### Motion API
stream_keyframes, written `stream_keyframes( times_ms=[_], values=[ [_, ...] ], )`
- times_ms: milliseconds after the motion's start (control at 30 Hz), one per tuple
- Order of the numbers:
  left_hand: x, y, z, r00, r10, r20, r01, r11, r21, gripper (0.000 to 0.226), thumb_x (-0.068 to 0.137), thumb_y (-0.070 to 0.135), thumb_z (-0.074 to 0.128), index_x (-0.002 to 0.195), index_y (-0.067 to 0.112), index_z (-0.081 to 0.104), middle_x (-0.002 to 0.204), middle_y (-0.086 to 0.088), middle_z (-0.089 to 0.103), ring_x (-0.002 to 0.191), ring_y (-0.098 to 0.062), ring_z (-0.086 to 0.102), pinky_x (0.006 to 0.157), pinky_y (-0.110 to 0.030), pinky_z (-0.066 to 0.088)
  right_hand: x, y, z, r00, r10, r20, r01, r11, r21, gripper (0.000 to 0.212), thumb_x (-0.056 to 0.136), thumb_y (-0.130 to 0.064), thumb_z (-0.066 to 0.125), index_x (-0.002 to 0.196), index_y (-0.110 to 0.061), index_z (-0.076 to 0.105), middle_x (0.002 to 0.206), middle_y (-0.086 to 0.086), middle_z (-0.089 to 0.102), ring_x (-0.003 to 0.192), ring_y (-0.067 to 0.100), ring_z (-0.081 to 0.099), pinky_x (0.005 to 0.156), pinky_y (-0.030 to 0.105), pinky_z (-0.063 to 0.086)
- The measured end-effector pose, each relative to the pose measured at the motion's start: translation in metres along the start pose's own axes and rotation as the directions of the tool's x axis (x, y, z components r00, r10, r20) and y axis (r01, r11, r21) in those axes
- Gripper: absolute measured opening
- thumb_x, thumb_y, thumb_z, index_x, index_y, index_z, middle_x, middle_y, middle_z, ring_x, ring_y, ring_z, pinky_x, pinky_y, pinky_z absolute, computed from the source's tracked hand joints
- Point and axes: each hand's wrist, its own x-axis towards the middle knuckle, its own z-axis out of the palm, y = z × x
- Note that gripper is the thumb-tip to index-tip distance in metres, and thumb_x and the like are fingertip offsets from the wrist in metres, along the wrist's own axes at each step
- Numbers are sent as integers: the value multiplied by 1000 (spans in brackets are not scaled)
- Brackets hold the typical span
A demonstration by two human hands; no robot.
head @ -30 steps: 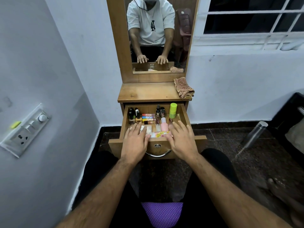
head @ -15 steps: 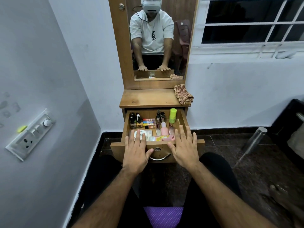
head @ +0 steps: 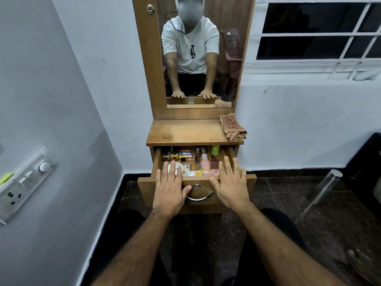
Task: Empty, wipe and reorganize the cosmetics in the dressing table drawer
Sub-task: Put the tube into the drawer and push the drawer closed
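The wooden drawer (head: pixel 198 183) of the dressing table stands pulled out, full of cosmetics. Inside I see a pink bottle (head: pixel 205 162), a green bottle (head: pixel 215 150), small dark bottles (head: pixel 172 155), a white round jar (head: pixel 173 168) and a pink and yellow tube (head: pixel 206 172). My left hand (head: pixel 170 187) lies flat with straight fingers over the drawer's front left edge, fingertips above the jar. My right hand (head: pixel 232 182) lies flat over the front right edge. Neither hand holds anything. A checked cloth (head: pixel 232 127) sits on the table top (head: pixel 185 132) at the right.
A mirror (head: pixel 198 52) rises behind the table top. A wall with a switch panel (head: pixel 24 182) is close on the left. A steel bottle (head: pixel 325 185) stands on the dark floor at the right, next to dark furniture (head: pixel 367 162).
The view has tilted up. Both hands have slid back a little toward the drawer's front edge, uncovering more of the cosmetics.
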Motion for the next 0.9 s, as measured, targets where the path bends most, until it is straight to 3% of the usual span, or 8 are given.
stream_keyframes(
  times_ms=[233,400,500,600,667,733,800,900],
  values=[
    [40,-10,12,998,23,-56,-25,999,-28,87,89,65,-3,157,14,11,165,-10,-5,151,-28,-14,121,-46,-10,42,6,7,1000,-22,-18,22,999,31,97,82,-71,-15,158,-18,13,167,4,-2,152,26,-11,119,46,-8],
    [67,-16,23,995,22,-99,-25,999,-25,78,94,58,7,157,13,14,165,-11,-1,151,-29,-12,120,-46,-10,67,8,13,997,-22,-76,29,995,95,91,87,-69,-2,158,-15,15,167,5,-2,152,25,-13,118,43,-11],
    [80,-19,24,994,19,-105,-24,999,-41,75,95,54,4,157,13,11,165,-11,-3,150,-27,-16,121,-47,-10,75,7,18,971,30,-236,14,984,179,72,95,-58,39,148,-10,41,159,16,28,150,31,15,120,48,11],
    [91,-23,26,985,-4,-171,-21,990,-142,63,102,45,17,155,12,24,164,-14,10,152,-29,-4,123,-48,2,69,3,22,856,120,-502,-9,976,219,33,80,-27,77,107,-12,66,118,13,59,116,32,52,95,49,44],
    [88,-24,25,945,-85,-315,0,966,-259,46,103,32,45,144,12,47,154,-16,37,147,-32,25,119,-50,24,62,0,25,844,188,-503,-30,952,305,18,79,-22,79,84,-17,62,92,3,60,90,22,55,76,39,46],
    [77,-20,27,871,-256,-419,94,924,-370,36,94,26,63,127,14,63,130,-11,55,126,-28,47,105,-49,42,60,0,31,880,254,-402,-69,905,421,19,84,-26,76,76,-20,60,79,-5,59,78,15,54,70,34,45],
    [66,-15,31,798,-475,-370,242,816,-526,30,91,28,67,118,17,65,116,-6,56,113,-24,52,98,-44,42,65,1,36,889,334,-314,-124,835,537,20,87,-33,73,76,-20,63,77,-7,60,76,13,57,71,33,49],
    [59,-7,40,693,-704,-153,396,549,-736,43,91,29,66,129,13,55,127,-7,53,123,-26,50,104,-42,40,74,1,39,862,441,-251,-170,718,675,21,88,-32,72,75,-18,64,76,-6,62,74,14,59,68,33,50]
  ],
)
